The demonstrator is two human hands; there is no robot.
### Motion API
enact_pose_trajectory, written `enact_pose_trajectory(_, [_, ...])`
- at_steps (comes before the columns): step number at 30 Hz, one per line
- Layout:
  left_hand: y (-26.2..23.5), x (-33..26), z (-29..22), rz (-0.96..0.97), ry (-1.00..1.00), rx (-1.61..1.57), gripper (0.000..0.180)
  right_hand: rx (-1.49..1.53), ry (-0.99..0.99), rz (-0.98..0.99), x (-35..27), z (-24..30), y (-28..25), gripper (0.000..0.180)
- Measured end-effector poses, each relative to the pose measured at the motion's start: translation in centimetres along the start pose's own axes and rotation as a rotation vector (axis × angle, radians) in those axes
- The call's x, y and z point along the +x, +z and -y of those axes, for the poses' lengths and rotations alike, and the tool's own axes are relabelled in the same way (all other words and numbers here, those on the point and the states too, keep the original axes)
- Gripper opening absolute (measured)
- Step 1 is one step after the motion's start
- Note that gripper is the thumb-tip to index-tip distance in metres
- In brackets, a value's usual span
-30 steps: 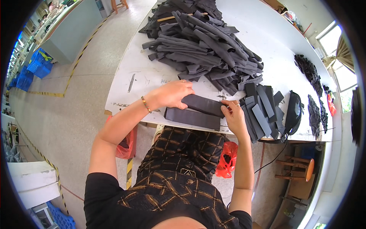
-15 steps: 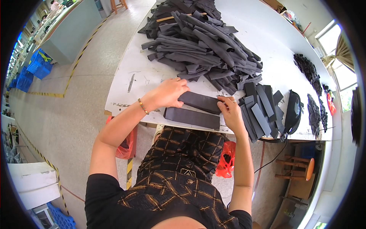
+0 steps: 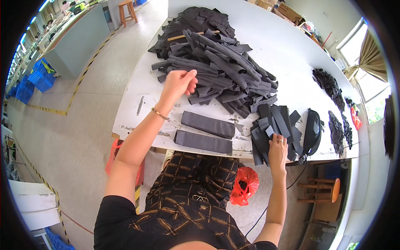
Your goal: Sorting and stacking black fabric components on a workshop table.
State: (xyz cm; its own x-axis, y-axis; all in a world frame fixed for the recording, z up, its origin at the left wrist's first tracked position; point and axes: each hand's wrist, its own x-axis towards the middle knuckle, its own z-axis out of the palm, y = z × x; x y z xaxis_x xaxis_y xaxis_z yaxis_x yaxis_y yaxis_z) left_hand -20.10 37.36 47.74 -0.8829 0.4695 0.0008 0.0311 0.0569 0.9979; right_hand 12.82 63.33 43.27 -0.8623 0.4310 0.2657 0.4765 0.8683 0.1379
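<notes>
Two flat dark grey fabric strips (image 3: 208,124) (image 3: 203,142) lie side by side near the front edge of the white table (image 3: 287,46). My left hand (image 3: 179,83) hovers above the near edge of a big heap of dark grey fabric strips (image 3: 216,62), fingers curled, holding nothing that I can see. My right hand (image 3: 277,146) rests on a smaller stack of dark strips (image 3: 273,125) at the table's front right, fingertips on a small lighter piece.
A black pouch-like object (image 3: 313,129) lies right of the small stack, with black fabric bits (image 3: 333,83) farther right. A red plastic bag (image 3: 245,185) hangs under the table. A wooden stool (image 3: 323,189) stands right; blue crates (image 3: 35,79) sit far left.
Both hands left the two flat strips. My left hand lifted toward the big heap, and my right hand moved right onto the small stack.
</notes>
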Motion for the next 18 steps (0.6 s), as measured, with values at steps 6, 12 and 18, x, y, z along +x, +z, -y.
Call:
enact_pose_trajectory(6, [5.0,-1.1,0.5,-0.109,0.024,-0.066,0.039,-0.089,-0.177,-0.078,0.1,-0.4,0.5,0.024])
enact_pose_trajectory(12, [7.8,-0.1,2.1,-0.058,-0.300,-0.567,0.042,0.080,-0.176,-0.084,0.1,-0.9,-0.6,0.018])
enact_pose_trajectory(18, [8.4,-0.4,2.1,-0.244,-0.388,-0.715,0.034,0.193,-0.107,-0.311,-0.3,-0.5,-2.4,0.032])
